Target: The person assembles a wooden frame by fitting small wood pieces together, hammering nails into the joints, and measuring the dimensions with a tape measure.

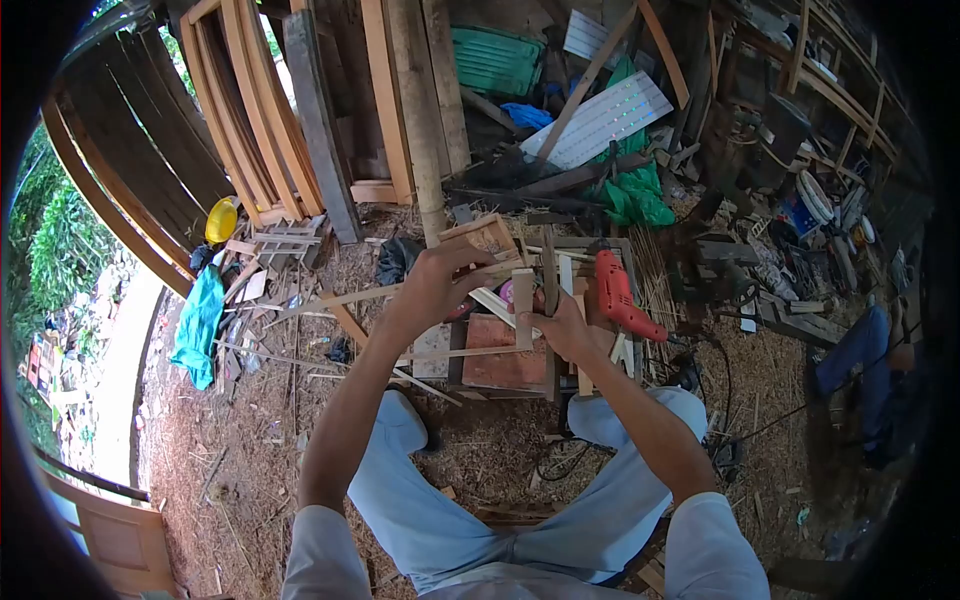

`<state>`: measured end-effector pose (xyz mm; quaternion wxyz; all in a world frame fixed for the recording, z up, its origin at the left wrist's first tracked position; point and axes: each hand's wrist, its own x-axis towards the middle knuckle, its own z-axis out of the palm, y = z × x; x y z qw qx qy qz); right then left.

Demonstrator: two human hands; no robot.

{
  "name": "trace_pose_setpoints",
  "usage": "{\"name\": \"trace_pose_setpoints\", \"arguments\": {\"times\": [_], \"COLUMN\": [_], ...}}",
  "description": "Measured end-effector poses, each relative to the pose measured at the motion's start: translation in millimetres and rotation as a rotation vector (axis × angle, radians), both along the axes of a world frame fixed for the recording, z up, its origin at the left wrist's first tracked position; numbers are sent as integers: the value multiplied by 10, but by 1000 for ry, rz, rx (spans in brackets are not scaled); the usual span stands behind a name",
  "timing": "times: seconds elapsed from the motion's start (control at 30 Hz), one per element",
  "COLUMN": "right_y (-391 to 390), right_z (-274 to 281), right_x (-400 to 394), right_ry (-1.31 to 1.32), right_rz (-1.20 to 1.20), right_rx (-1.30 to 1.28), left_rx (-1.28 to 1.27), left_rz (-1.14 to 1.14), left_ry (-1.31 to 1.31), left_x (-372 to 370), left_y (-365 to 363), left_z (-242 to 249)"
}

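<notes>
My left hand [445, 280] reaches over the low work stand, its fingers curled around a long thin wooden strip [350, 297] that runs out to the left. My right hand [567, 328] grips a short pale wooden piece [523, 305], thumb against its side. Beside that piece, a dark upright wooden bar [550, 360] passes close to the right fingers. A reddish-brown board [503, 352] lies on the stand below both hands. Another thin strip [460, 353] crosses over it. The red power drill [625, 298] rests just right of my right hand.
Wood shavings and offcuts cover the ground [480, 440]. Wooden frames [260, 110] lean at the back left, near a yellow helmet-like object [221, 219] and a teal bag [198, 325]. A green crate [497, 60] and white panel [605, 120] stand behind. A person's blue-clad leg [850, 350] shows at right.
</notes>
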<state>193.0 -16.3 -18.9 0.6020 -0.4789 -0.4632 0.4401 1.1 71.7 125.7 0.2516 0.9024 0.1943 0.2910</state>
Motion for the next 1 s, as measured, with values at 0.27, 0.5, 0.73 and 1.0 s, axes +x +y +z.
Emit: {"name": "trace_pose_setpoints", "arguments": {"times": [0.27, 0.5, 0.73, 1.0], "right_y": [17, 7, 55, 11], "right_z": [-65, -76, -91, -119], "right_x": [3, 39, 55, 21], "right_ry": [41, 13, 29, 121], "right_rz": [48, 2, 33, 39], "right_rx": [72, 22, 45, 84], "left_rx": [108, -144, 26, -6], "left_rz": [200, 175, 12, -52], "left_ry": [41, -17, -21, 78], "left_x": [-332, -600, 1, 320], "left_y": [139, 190, -5, 55], "left_z": [44, 89, 62, -144]}}
